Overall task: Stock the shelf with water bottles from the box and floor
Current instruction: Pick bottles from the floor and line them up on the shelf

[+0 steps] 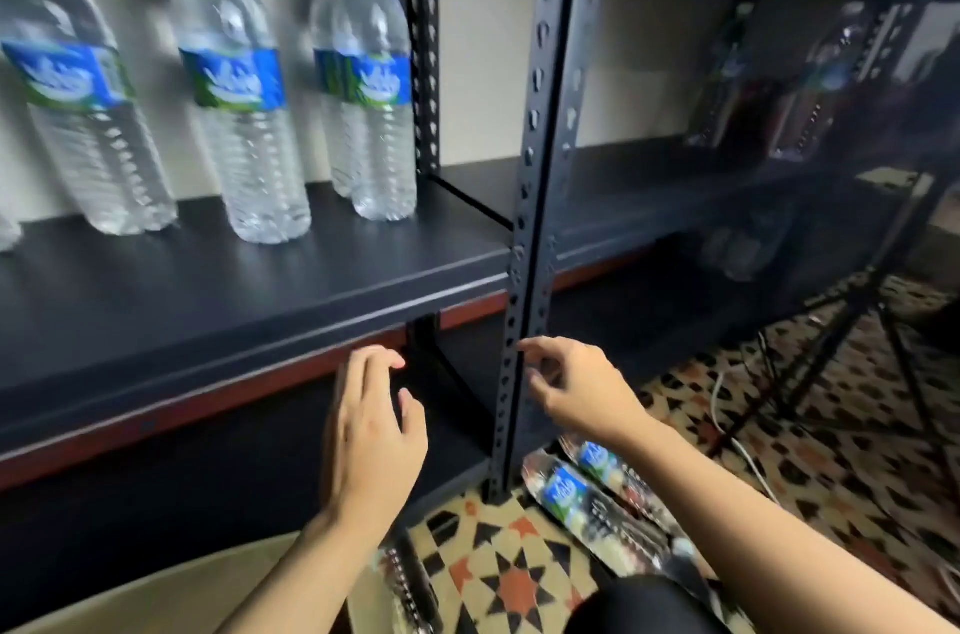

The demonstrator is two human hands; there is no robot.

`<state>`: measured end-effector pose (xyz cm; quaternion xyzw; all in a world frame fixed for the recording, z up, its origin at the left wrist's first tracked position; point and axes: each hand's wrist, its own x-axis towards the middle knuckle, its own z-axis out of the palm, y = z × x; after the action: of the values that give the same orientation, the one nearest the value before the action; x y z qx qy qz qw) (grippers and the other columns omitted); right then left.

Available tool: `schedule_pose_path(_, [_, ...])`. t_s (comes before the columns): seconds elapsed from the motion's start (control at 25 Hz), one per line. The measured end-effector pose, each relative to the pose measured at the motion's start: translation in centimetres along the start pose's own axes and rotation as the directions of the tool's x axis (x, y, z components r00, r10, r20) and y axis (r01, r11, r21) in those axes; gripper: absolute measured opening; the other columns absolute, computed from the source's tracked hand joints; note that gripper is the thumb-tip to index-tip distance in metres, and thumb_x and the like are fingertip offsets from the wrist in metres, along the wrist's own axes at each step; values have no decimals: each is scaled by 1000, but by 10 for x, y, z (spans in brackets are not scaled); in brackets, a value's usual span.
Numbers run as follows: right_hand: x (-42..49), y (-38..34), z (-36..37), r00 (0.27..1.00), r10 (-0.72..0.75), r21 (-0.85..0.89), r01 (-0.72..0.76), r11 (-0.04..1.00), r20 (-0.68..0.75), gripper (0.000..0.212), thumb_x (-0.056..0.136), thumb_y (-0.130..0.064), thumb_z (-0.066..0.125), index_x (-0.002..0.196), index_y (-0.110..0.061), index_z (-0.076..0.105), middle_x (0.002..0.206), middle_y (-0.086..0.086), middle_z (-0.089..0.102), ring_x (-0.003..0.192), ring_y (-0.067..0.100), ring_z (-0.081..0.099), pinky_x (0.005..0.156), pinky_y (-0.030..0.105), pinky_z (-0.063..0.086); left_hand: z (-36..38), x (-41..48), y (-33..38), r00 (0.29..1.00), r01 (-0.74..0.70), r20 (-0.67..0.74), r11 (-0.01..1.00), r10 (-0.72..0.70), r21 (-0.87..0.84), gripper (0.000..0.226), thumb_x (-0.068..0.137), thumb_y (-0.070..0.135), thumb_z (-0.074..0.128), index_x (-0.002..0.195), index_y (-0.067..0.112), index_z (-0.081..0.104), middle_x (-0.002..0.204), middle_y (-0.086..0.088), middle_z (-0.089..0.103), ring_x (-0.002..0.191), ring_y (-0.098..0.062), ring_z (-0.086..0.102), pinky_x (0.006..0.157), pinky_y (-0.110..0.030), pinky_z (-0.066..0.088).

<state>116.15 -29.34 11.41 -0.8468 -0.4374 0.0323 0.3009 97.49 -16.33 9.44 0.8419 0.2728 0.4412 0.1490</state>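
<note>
Several clear water bottles with blue labels stand upright on the black shelf [218, 285]: one at the left [88, 114], one in the middle [244, 114], two close together at the right [376, 103]. Two more bottles [576, 493] lie on the patterned floor by the shelf's upright post [535, 197]. My left hand [371, 431] hovers below the shelf's front edge, fingers relaxed, holding nothing. My right hand [576, 384] is beside the post, fingers loosely curled and empty, above the lying bottles.
A second dark rack [727, 197] with dim bottles stands to the right. Tripod legs [878, 321] and a white cable [737, 446] cross the tiled floor at the right. A beige box edge [171, 586] and another bottle [410, 581] show at the bottom left.
</note>
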Motion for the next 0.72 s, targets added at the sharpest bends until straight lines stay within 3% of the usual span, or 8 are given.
schedule_pose_path(0.12, [-38,72,19,972,233,-55,-232,971,20,40,85,-32,57,125,-33,64,114,-11,73,99,11,69,87,33,56,41,-46,-8,972,17,233,1000,-20,18,25,78,-1,68,97,12,57,95,4,55,87,-14,54,76,-24,43])
schedule_pose_path(0.24, [-60,124,43,908,410,-57,-406,912,89,45,85,-34,62,129,-28,61,118,-2,72,97,17,69,88,34,55,75,-79,-25,883,206,404,971,-239,124,24,83,9,65,104,16,55,105,3,55,99,-17,54,81,-30,46])
schedule_pose_path(0.36, [-68,163,77,851,496,-109,-484,868,172,54,88,-38,64,138,-22,54,129,7,66,113,25,64,96,33,50,111,-105,-43,686,453,490,843,-537,290,33,88,17,62,120,15,51,124,-5,53,116,-25,52,94,-39,46])
schedule_pose_path(0.52, [-59,203,124,775,574,-197,-540,819,263,75,89,-49,63,151,-18,34,151,13,43,137,30,43,113,37,37,163,-139,-74,403,593,511,642,-759,486,61,88,34,65,139,9,42,143,-16,45,133,-34,43,105,-43,39])
schedule_pose_path(0.64, [-48,232,159,704,631,-327,-543,774,325,95,84,-64,62,157,-24,15,162,15,23,143,35,35,117,46,32,198,-163,-110,165,723,456,422,-875,547,89,76,55,70,141,3,38,138,-23,47,127,-41,47,104,-49,42])
schedule_pose_path(0.72, [-43,250,180,653,652,-432,-496,753,386,105,81,-69,61,158,-28,3,164,17,13,146,38,27,119,51,28,221,-184,-144,75,716,399,328,-914,616,111,57,79,62,137,6,39,131,-21,48,117,-40,52,95,-53,49])
